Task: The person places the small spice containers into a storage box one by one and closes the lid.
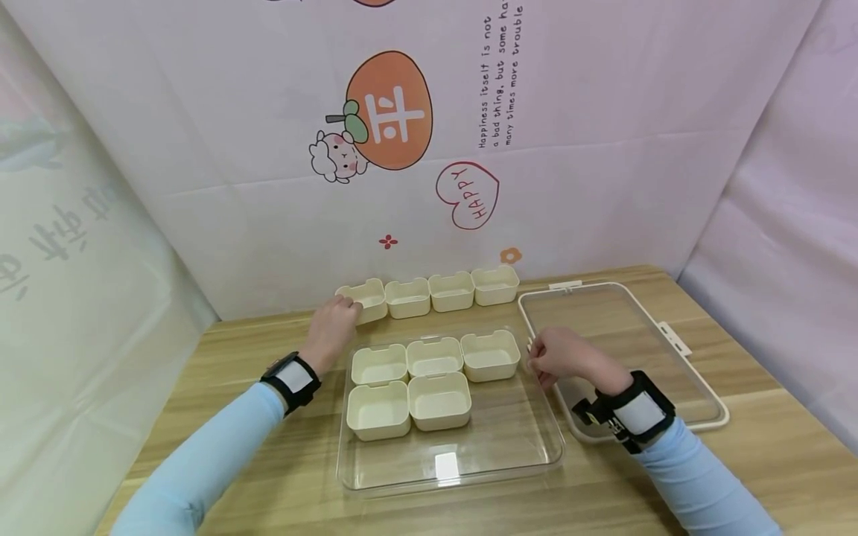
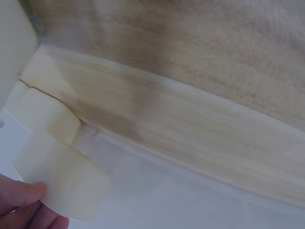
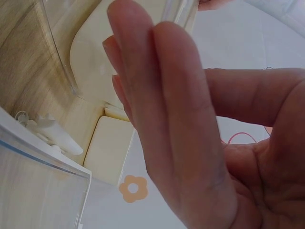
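My left hand pinches the edge of a cream plastic bin, the leftmost in the back row. In the left wrist view that bin is tilted, with thumb and fingers at its rim. A clear tray stands in front, holding several similar bins in its left and back parts. At the tray's right wall is my right hand. The right wrist view shows its fingers nearly straight and side by side, the thumb apart, with nothing gripped between them.
Three more cream bins continue the back row along the printed backdrop. To the right of the tray lies a clear lid with a white rim and clips, partly behind the right hand and wrist. Everything rests on a wooden table.
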The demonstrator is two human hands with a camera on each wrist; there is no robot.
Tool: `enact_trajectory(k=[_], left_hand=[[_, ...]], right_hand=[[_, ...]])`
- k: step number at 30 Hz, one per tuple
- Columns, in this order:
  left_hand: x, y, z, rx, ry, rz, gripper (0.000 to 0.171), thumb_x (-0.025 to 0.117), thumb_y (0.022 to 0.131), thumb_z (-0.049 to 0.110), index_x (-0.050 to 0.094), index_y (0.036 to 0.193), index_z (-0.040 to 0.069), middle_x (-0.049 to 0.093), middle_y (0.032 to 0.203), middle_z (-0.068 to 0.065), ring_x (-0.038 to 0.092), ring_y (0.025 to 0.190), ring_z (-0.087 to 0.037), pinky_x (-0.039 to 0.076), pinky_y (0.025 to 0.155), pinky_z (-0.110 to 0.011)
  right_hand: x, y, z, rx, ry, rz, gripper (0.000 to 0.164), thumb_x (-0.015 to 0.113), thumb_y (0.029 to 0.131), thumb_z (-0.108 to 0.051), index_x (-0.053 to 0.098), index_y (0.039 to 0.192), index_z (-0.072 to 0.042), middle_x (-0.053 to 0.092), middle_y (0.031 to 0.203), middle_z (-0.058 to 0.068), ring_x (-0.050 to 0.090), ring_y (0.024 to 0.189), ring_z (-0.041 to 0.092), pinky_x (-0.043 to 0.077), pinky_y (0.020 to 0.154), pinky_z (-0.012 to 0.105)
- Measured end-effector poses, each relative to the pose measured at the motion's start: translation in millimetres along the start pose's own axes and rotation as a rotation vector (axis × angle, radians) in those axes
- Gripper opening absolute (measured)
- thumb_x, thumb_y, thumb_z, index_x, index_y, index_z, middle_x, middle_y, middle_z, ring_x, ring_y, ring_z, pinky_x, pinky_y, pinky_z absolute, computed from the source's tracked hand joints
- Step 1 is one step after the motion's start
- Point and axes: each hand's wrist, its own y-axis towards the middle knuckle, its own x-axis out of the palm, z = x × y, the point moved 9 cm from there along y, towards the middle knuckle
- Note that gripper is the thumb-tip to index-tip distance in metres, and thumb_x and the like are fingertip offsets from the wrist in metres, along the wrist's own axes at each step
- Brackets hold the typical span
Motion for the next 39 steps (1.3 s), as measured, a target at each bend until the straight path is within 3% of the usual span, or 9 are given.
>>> enact_trajectory(k=[5,12,18,31,39], left_hand=[[-12.3,-2.7,8.4,0.031,0.009,0.037,0.018,0.058,0.071,-0.014,0.066,0.08,-0.001,0.063,0.074,-0.012,0.058,0.07,-0.026,0.05,0.059,-0.035],[-24.2,-6.7,23.5,0.046,0.021,0.014,0.023,0.066,0.069,-0.012,0.069,0.087,0.002,0.064,0.079,-0.01,0.059,0.075,-0.023,0.051,0.065,-0.031],[-36.9,-8.1,35.1,0.037,0.009,0.026,0.023,0.059,0.075,-0.013,0.071,0.088,0.003,0.065,0.079,-0.01,0.059,0.074,-0.023,0.051,0.063,-0.031],[-56.2,-10.9,54.4,0.101,0.021,0.093,0.028,0.06,0.067,-0.013,0.069,0.088,0.002,0.064,0.078,-0.01,0.059,0.074,-0.023,0.05,0.066,-0.03],[-68.1,-12.6,69.1,0.116,0.007,0.111,0.028,0.058,0.069,-0.014,0.069,0.089,0.003,0.064,0.078,-0.009,0.058,0.074,-0.022,0.05,0.064,-0.029]], right_hand=[[0,0,0,-0.005,0.01,0.002,0.011,0.055,0.086,0.001,0.06,0.085,0.01,0.067,0.075,0.02,0.068,0.058,0.019,0.057,0.058,0.031],[-1,0,0,0.003,-0.004,-0.001,0.011,0.055,0.087,0.0,0.061,0.083,0.009,0.067,0.073,0.018,0.068,0.058,0.018,0.057,0.059,0.032],[-1,-1,-1,-0.006,-0.018,-0.004,0.011,0.055,0.087,0.0,0.061,0.082,0.008,0.067,0.072,0.016,0.068,0.058,0.019,0.057,0.06,0.032],[-1,1,0,-0.012,-0.007,0.0,0.011,0.054,0.086,-0.001,0.061,0.082,0.007,0.067,0.07,0.014,0.068,0.059,0.019,0.057,0.059,0.032],[-1,0,0,-0.006,-0.01,0.012,0.011,0.055,0.086,-0.001,0.062,0.083,0.008,0.067,0.07,0.015,0.068,0.057,0.018,0.057,0.058,0.03]])
